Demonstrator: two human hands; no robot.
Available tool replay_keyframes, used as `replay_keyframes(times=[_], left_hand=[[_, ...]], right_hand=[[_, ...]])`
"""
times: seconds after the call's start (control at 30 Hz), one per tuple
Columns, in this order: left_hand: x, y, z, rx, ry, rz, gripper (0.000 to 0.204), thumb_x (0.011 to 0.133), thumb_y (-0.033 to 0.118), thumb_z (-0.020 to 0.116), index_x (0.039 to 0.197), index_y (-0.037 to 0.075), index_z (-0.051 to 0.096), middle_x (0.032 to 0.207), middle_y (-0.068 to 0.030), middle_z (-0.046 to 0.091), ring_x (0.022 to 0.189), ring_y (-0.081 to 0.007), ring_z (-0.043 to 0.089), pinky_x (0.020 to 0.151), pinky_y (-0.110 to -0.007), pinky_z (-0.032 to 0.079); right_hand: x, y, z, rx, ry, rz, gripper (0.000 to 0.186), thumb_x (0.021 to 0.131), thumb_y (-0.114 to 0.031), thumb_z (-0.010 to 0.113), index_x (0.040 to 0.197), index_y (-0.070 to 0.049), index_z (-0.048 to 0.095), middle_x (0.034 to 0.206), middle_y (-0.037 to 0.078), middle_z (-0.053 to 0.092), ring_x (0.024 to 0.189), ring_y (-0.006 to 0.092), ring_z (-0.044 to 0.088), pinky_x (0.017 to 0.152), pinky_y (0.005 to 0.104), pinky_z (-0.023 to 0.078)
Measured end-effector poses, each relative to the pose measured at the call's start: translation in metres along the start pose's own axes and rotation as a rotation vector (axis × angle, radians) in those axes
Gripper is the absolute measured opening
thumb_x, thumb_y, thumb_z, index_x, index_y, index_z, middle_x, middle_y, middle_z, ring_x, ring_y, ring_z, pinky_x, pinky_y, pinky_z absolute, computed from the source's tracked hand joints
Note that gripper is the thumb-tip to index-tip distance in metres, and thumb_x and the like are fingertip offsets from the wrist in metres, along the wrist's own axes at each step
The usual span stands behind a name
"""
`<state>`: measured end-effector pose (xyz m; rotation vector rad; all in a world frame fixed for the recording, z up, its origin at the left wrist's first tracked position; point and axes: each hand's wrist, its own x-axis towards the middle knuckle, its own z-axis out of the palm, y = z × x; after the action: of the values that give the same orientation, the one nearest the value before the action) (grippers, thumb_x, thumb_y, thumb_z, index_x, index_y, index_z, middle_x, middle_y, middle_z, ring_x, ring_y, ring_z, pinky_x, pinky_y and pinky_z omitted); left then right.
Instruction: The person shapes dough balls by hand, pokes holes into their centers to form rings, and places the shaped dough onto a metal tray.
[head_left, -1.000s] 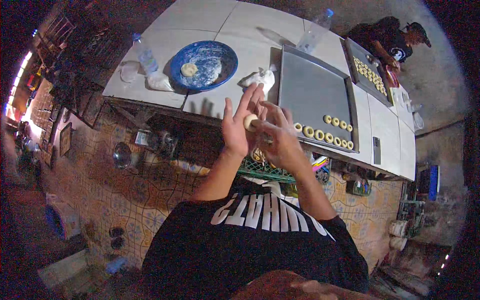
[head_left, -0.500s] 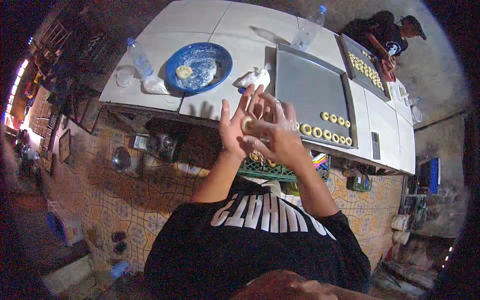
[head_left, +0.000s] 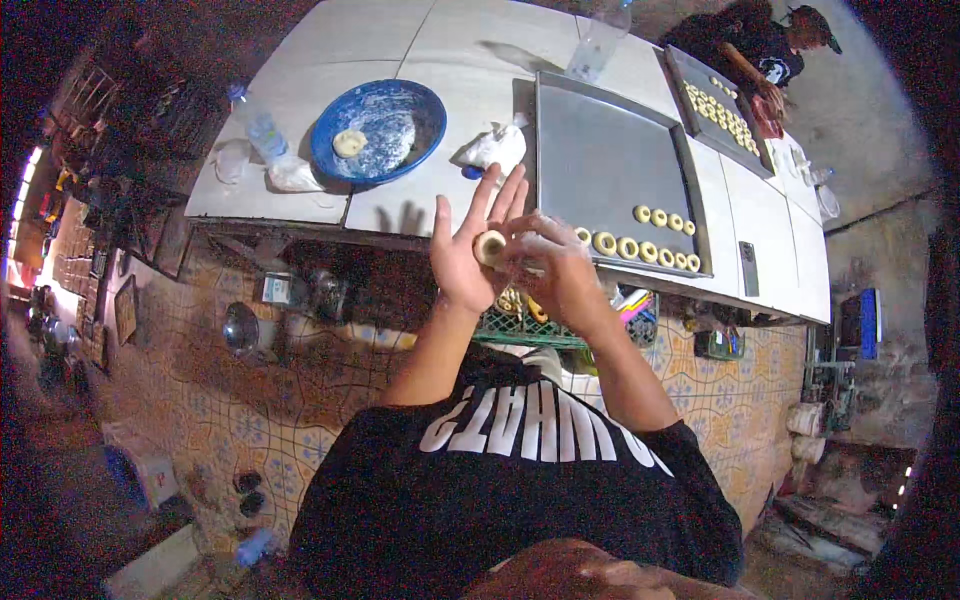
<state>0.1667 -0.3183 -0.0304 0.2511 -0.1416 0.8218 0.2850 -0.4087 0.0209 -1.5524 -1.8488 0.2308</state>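
Note:
A pale dough ring (head_left: 489,248) rests against the palm of my left hand (head_left: 467,262), whose fingers are stretched out and spread. My right hand (head_left: 552,262), white with flour, has its fingers curled at the ring's right edge and seems to pinch it; some fingertips are hidden. Just beyond my hands lies a grey metal baking tray (head_left: 605,150). Along its near right side sit several dough rings (head_left: 628,247) in a row, with a shorter row behind them. To the left, a blue bowl (head_left: 330,172) dusted with flour holds a round piece of dough (head_left: 350,144).
Flour bags (head_left: 497,147) and plastic bottles (head_left: 265,138) stand on the white tiled table (head_left: 470,45). At the far right, a person (head_left: 775,60) works by a second tray (head_left: 690,75) of dough pieces. A phone-like dark object (head_left: 748,268) lies near the edge; a green crate (head_left: 545,338) sits below.
My right fingers have drawn back from over the palm, leaving the dough ring and its hole more visible. The view has shifted slightly, so table items appear further left.

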Motion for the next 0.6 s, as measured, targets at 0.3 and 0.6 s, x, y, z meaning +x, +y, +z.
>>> replay_keyframes(times=[0.3, 0.6], left_hand=[[-0.001, 0.003, -0.001, 0.177, 0.020, 0.043, 0.083, 0.104, 0.068, 0.026, 0.164, 0.010, 0.027, 0.171, -0.0146, 0.021, 0.159, -0.0247, 0.016, 0.125, -0.041, 0.021], [-0.002, 0.006, 0.003, 0.170, 0.065, 0.033, 0.085, 0.103, 0.069, 0.024, 0.163, 0.009, 0.026, 0.171, -0.0143, 0.022, 0.157, -0.0265, 0.020, 0.127, -0.043, 0.018]], right_hand=[[-0.005, -0.015, 0.005, -0.117, 0.011, 0.093, 0.027, 0.084, -0.034, 0.082, 0.101, -0.014, 0.075, 0.131, 0.011, 0.059, 0.119, 0.0376, 0.053, 0.098, 0.0511, 0.050], [0.010, -0.014, -0.002, -0.260, 0.010, 0.017, 0.029, 0.079, -0.031, 0.083, 0.103, -0.017, 0.076, 0.139, 0.016, 0.054, 0.122, 0.0410, 0.051, 0.098, 0.0536, 0.048]])
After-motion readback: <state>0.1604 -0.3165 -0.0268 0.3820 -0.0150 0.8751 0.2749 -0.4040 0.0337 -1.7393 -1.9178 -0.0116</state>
